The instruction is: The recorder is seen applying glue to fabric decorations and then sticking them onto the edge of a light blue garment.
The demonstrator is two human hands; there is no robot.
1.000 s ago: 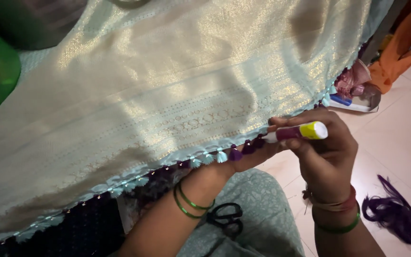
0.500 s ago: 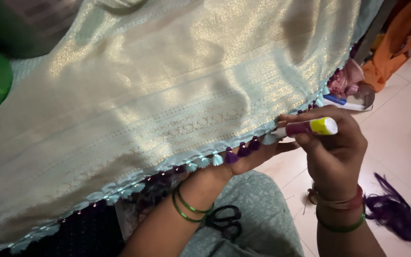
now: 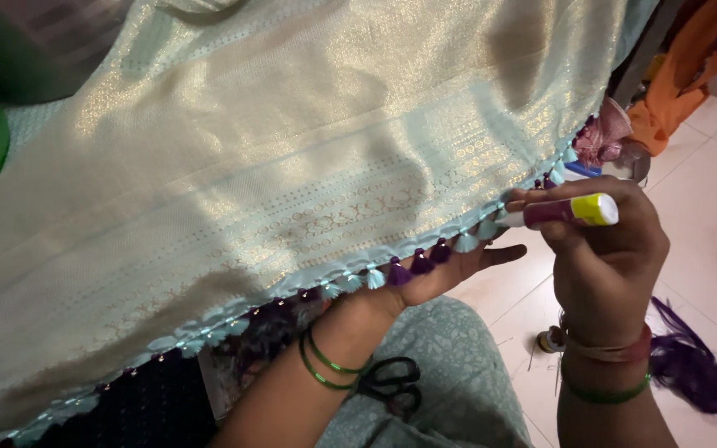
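Fingers (image 3: pixel 576 242) grip a glue tube (image 3: pixel 570 211) above tiled floor (image 3: pixel 711 216).

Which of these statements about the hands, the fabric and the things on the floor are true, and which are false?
1. The right hand holds a small tube with a yellow cap. True.
2. The left hand lies on top of the fabric. False: it reaches under the tasselled edge, with the fingers showing below.
3. The tassels along the edge are red and white. False: they are purple and light blue.
4. Black scissors lie on the lap. True.
5. A bundle of purple thread lies on the floor to the right. True.
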